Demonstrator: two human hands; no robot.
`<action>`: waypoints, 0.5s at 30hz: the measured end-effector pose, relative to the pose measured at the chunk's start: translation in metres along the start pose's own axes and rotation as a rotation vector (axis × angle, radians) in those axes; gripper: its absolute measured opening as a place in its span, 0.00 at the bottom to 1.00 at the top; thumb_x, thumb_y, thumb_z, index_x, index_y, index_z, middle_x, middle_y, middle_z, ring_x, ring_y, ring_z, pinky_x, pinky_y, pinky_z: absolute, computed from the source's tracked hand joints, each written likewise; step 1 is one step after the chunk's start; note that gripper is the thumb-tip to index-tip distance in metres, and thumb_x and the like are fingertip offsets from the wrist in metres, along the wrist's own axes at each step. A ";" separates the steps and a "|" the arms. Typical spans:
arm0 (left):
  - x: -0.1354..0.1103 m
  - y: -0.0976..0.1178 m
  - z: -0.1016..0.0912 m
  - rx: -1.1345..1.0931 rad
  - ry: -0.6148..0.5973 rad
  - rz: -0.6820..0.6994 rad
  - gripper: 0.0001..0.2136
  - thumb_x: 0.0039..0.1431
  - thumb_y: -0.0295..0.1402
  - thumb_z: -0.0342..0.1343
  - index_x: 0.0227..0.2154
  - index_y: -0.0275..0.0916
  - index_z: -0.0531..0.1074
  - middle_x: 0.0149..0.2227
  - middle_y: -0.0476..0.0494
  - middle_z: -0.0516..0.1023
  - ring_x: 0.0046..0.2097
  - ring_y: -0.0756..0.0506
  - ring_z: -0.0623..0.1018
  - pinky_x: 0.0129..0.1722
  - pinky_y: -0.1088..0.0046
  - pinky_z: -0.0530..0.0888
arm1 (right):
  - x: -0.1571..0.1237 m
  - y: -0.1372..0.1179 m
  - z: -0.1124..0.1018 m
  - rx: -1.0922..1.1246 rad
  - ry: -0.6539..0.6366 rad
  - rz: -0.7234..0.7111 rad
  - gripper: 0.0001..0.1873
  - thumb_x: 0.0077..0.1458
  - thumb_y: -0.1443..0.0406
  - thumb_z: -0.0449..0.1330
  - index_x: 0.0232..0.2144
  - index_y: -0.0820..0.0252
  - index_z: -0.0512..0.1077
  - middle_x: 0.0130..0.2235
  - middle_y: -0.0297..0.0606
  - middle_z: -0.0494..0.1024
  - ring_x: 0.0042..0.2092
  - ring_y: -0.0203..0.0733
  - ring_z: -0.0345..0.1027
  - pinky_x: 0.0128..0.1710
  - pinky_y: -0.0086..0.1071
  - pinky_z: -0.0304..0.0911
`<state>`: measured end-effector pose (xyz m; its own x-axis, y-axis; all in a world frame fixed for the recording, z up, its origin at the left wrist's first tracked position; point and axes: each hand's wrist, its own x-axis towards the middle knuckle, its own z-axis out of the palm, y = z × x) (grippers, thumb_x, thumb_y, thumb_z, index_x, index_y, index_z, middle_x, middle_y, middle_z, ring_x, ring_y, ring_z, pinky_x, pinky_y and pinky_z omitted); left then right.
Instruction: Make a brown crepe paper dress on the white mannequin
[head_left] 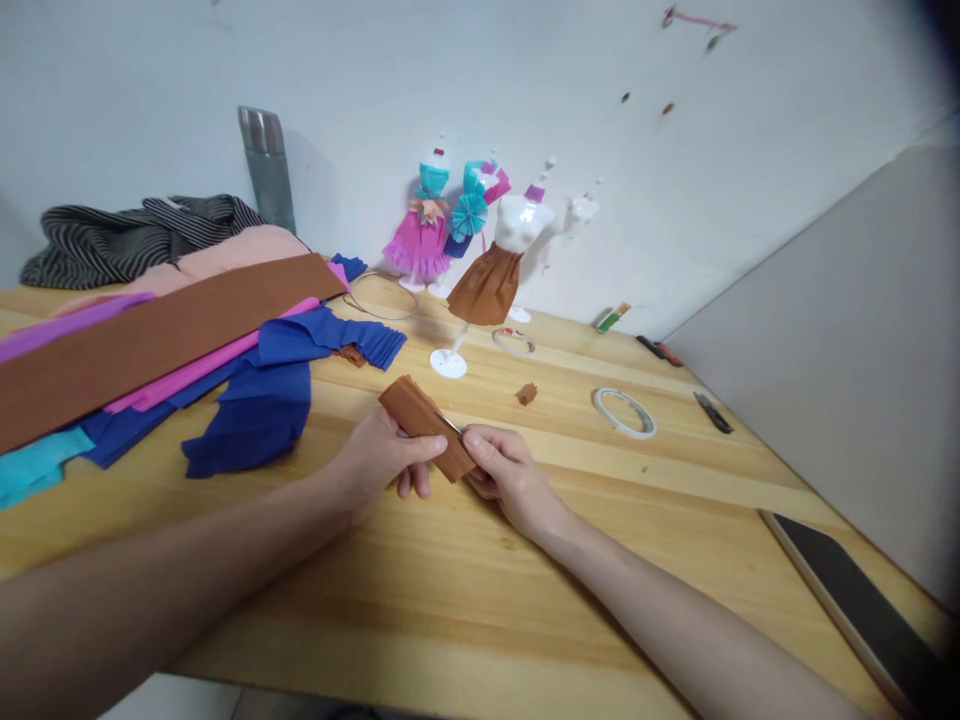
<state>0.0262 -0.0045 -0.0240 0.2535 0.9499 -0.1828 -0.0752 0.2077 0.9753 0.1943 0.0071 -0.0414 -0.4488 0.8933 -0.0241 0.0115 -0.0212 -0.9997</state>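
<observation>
Head view: you are looking down past both forearms onto a wooden table (480, 600).
Pleated brown strip (420, 412): a folded piece of brown crepe paper just left of the frame's centre. It slants from upper left to lower right, and your hands hold it a little above the table.
Left hand (379, 462): it is closed on the strip from the lower left, with your thumb lying on top and your fingers curled underneath.
Right hand (504, 468): your thumb and forefinger pinch the strip's lower right end. A thin pale sliver shows at the fingertips, too small to identify.
Hands together: both are clamped on the same strip and close beside each other.
Brown scrap (526, 393): lies on the table, up and to the right of your hands.
Tape roll (624, 412): lies flat, right of centre, well apart from your hands.
Mannequin (523, 222): a white torso in a brown paper skirt (487, 285), standing above centre by the wall.
Pink-dressed figure (420, 242): stands just left of the mannequin.
Blue crepe paper (262, 405): spread out left of your hands.
Long brown band (150, 340): lies over the coloured sheets at the left of the frame.
Dark flat panel (862, 600): at the lower right edge of the table.
</observation>
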 end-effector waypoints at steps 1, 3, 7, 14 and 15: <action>0.000 0.000 0.000 0.000 0.001 0.000 0.09 0.46 0.35 0.60 0.26 0.35 0.68 0.10 0.54 0.68 0.11 0.54 0.64 0.11 0.82 0.56 | 0.000 0.000 0.000 -0.002 0.000 -0.002 0.25 0.52 0.47 0.58 0.18 0.58 0.57 0.17 0.24 0.51 0.18 0.28 0.39 0.17 0.27 0.34; -0.001 0.001 0.000 -0.005 0.006 -0.001 0.09 0.46 0.35 0.60 0.26 0.35 0.67 0.10 0.54 0.68 0.11 0.54 0.64 0.11 0.82 0.56 | 0.000 0.000 0.000 -0.003 0.004 -0.003 0.26 0.51 0.47 0.58 0.18 0.58 0.56 0.17 0.24 0.51 0.19 0.28 0.39 0.17 0.27 0.34; -0.001 0.001 0.000 -0.020 0.001 0.006 0.11 0.46 0.35 0.61 0.27 0.36 0.67 0.10 0.55 0.69 0.11 0.55 0.64 0.11 0.82 0.56 | 0.000 -0.002 0.002 0.015 0.012 0.006 0.26 0.50 0.47 0.59 0.17 0.58 0.55 0.17 0.24 0.50 0.19 0.28 0.39 0.18 0.27 0.34; 0.000 0.000 0.000 -0.021 -0.009 0.022 0.09 0.46 0.35 0.60 0.26 0.36 0.67 0.10 0.54 0.68 0.11 0.55 0.64 0.11 0.82 0.57 | -0.001 -0.002 0.002 0.051 0.019 0.018 0.26 0.50 0.47 0.60 0.17 0.58 0.55 0.16 0.24 0.50 0.18 0.27 0.38 0.17 0.27 0.33; 0.000 0.000 0.000 -0.018 -0.007 0.022 0.09 0.46 0.35 0.60 0.26 0.35 0.68 0.10 0.54 0.69 0.11 0.55 0.64 0.11 0.82 0.57 | -0.001 -0.002 0.002 0.056 0.020 0.019 0.26 0.50 0.48 0.60 0.16 0.58 0.56 0.16 0.24 0.50 0.18 0.27 0.39 0.17 0.27 0.33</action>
<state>0.0261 -0.0047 -0.0245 0.2587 0.9526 -0.1599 -0.0988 0.1907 0.9767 0.1932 0.0058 -0.0398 -0.4311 0.9012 -0.0437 -0.0300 -0.0628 -0.9976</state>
